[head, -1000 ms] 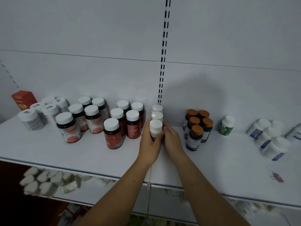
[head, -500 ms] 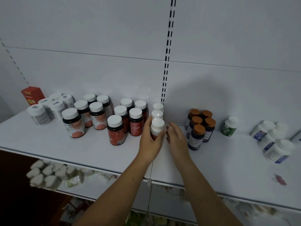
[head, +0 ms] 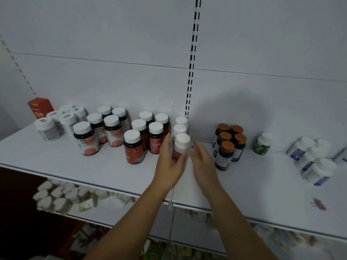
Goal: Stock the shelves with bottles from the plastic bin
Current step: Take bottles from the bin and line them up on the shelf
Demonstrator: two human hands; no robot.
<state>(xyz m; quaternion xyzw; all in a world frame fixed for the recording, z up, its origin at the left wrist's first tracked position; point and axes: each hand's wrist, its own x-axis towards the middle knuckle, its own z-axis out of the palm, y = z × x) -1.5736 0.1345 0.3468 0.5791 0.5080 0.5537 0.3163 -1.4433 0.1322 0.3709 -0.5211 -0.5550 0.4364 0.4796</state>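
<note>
Cupped left hand [head: 170,164], slack right hand [head: 203,162]

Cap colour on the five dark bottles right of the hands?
Orange-brown caps on the dark bottles, head view.

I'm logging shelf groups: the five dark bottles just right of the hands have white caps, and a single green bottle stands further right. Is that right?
Not quite. In the head view the five dark bottles to the right of the right hand have orange-brown caps, not white. The single green bottle does stand further right.
</note>
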